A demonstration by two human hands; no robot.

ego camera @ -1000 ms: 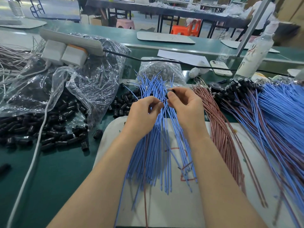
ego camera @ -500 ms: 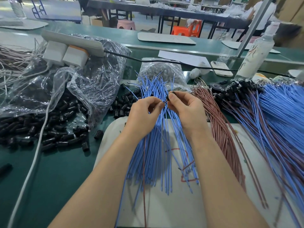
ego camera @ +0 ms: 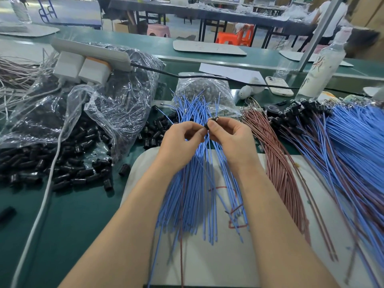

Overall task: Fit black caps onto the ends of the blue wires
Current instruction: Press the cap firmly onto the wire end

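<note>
Over the middle of the white mat, the two hands meet just above a fanned bundle of blue wires. The right hand has its fingers curled and pinches a small black cap between thumb and forefinger. The left hand, fingers also curled, pinches the tip of one wire from the bundle right against the cap; whether the tip sits inside the cap cannot be told. To the left, loose caps spill from a clear plastic bag onto the green table. To the right lie brown wires, and farther right a heap of capped blue wires.
</note>
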